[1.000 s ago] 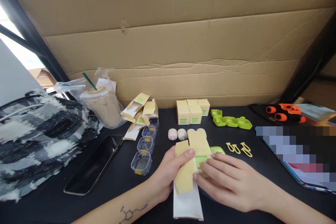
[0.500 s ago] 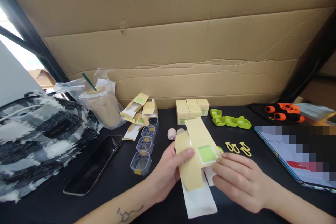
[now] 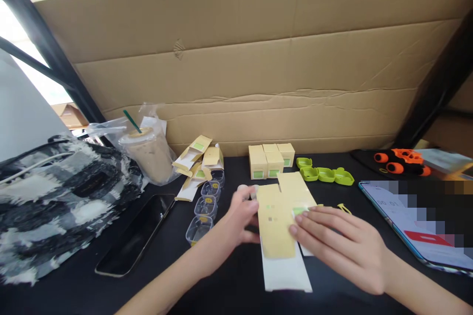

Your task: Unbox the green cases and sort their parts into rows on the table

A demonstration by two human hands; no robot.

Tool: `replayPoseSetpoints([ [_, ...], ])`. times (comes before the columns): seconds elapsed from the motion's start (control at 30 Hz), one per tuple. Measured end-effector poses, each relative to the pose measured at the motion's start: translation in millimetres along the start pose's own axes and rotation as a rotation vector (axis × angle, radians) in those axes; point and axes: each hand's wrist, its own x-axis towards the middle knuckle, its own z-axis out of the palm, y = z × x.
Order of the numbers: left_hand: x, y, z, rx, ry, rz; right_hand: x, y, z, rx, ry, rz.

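1. Two hands work on one flat carton low over the worktop. Its tan printed side faces up, and a white flap sticks out toward the person.
2. Left hand grips the carton's left edge, with the thumb on top and the fingers curled under; motion blur hides the exact pinch.
3. Right hand lies spread over the carton's right side, fingertips pressing down beside a small green label.
4. Just beyond the left hand sit pale round pieces, blurred, probably caps.
5. Farther out from both hands stand small tan boxes in a block, with green trays to the right of them.
6. Left of the left hand runs a row of clear cups, then a phone, a bagged iced drink and a fuzzy bag.
7. Past the right hand's knuckles a yellow clip shows, and a tablet lies well to the right.
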Motion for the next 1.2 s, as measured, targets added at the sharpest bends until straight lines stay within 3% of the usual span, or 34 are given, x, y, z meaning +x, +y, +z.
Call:
replayPoseSetpoints([
  [0.1,-10.5,11.8,-4.4,0.601,0.067,0.48,-2.4,6.3,1.1,-0.076,0.016,0.03],
  [0.17,-13.5,16.8,-3.5,1.033,0.01,0.774,-3.1,8.7,3.1,-0.092,0.033,0.036],
  [0.23,-11.9,18.7,-1.0,1.304,-0.084,0.944,-4.1,9.0,5.3,-0.091,0.041,0.038],
  [0.37,-3.5,16.9,-3.2,1.418,-0.239,0.992,-6.5,7.2,8.1,-0.087,0.052,0.045],
  [0.57,2.6,9.3,-14.4,1.509,-0.269,0.962,-7.9,12.5,10.8,-0.04,0.045,0.097],
  [0.73,1.7,8.1,-17.4,1.624,-0.029,1.367,-2.8,10.3,11.7,0.002,0.069,0.103],
  [0.83,-0.8,20.1,-38.9,1.613,0.143,1.433,2.4,7.8,10.6,0.061,0.086,0.118],
  [0.87,-0.7,25.7,-49.9,1.578,0.292,1.434,3.5,7.7,10.2,0.078,0.085,0.118],
  [0.97,3.5,42.8,-87.3,1.494,0.607,1.355,3.9,9.2,9.9,0.093,0.062,0.104],
  [1.1,15.1,54.2,-130.3,1.328,0.824,1.155,0.9,8.5,11.2,0.084,0.045,0.115],
  [1.2,26.5,49.3,-150.9,1.036,0.964,0.918,-0.7,5.3,12.2,0.083,0.031,0.097],
])
